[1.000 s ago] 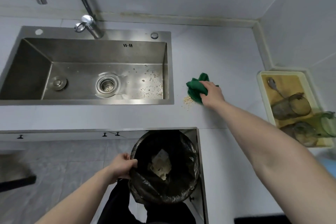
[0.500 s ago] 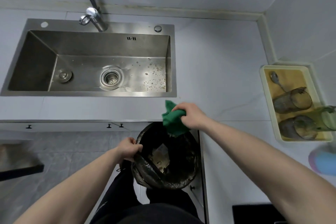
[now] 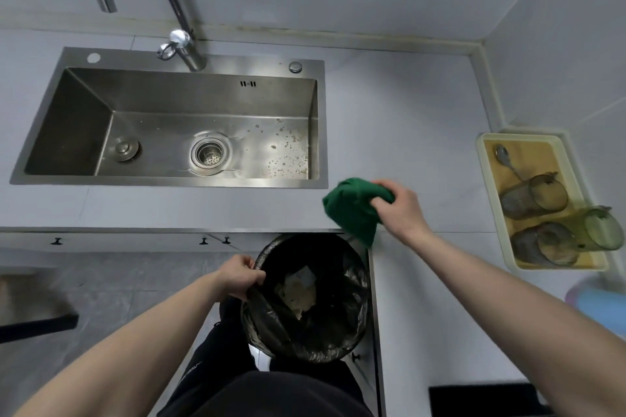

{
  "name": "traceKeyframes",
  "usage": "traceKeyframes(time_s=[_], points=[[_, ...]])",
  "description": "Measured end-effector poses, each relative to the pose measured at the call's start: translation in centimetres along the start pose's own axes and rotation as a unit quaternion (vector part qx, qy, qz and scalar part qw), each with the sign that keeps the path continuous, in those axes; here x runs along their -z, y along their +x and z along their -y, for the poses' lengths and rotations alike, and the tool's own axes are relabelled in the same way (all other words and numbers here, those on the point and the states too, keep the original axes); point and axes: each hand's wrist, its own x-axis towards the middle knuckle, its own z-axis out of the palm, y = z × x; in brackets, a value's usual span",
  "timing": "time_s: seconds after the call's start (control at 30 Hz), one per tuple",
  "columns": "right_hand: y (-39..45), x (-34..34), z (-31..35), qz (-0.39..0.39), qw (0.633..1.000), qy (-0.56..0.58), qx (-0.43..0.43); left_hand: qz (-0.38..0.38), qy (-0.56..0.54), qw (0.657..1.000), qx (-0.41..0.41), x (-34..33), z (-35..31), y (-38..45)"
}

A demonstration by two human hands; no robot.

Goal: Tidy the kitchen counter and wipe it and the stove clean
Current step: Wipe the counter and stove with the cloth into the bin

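A crumpled green cloth (image 3: 352,210) is gripped in the curled fingers of the right hand (image 3: 398,210), hanging just left of them. The rim of a black-lined round bin (image 3: 315,345) is pinched by the left hand (image 3: 238,276), the bin lying right of its fingers.

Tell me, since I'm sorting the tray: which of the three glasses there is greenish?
The green glass at the tray's right edge; the other two glasses look grey-brown.

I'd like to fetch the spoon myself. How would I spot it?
Find the steel sink, then look right to the pale tray in the counter's corner. At the tray's far end lies the spoon, the only slim metal thing beside the tipped glasses.
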Motion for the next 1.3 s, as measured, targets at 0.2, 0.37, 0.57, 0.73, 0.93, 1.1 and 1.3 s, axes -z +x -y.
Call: traceKeyframes(time_s=[0.2,0.37,0.57,0.73,0.93,1.1,1.3], points=[[7.3,3.0,-0.2,-0.116,0.993,-0.03,0.001,-0.007,0.025,1.0,-0.006,0.0,-0.6,0.0],[12.5,0.8,-0.8,-0.04,0.991,-0.124,-0.037,0.002,0.029,1.0,-0.011,0.2,0.0,1.2],[9.8,-3.4,0.9,0.084,0.978,-0.188,-0.022,0.013,0.02,1.0,-0.011,0.4,0.1,1.4],[0.9,-7.0,1.7,0.175,0.969,-0.174,-0.002,0.006,0.029,1.0,-0.011,0.2,-0.7,0.7],[-2.9,-5.5,1.5,0.262,0.96,-0.1,0.013,0.002,0.047,0.999,-0.014,0.3,-1.2,0.5],[0.4,1.1,1.4,0.065,0.997,-0.031,0.002,0.004,0.056,0.998,-0.017,0.2,-1.4,0.6],[6.3,7.4,-2.4,-0.075,0.992,-0.082,-0.059,0.01,0.058,0.998,-0.018,0.2,-1.3,0.9]])
